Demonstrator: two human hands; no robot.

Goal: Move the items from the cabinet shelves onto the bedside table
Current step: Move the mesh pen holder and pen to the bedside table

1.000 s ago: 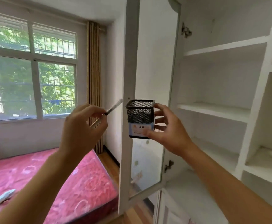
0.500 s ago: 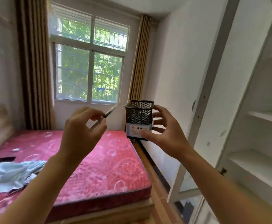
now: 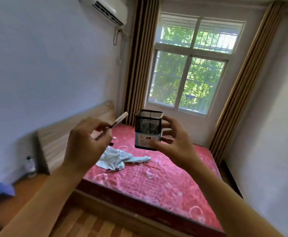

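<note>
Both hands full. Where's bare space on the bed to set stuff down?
Free: red mattress near its foot edge, and the right side toward the curtain. Taken: the middle-left, where the crumpled pale cloth lies near the headboard.

Square black wire-mesh metal pen holder [image 3: 148, 129], matt, with a paper label. Red quilted cloth mattress [image 3: 150, 175]. Pale wood-grain headboard [image 3: 68, 134]. Glossy brown wood floor [image 3: 81, 223].

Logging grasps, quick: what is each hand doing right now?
Left hand: pinches a pen.
Right hand: grips the mesh pen holder, held upright.
</note>
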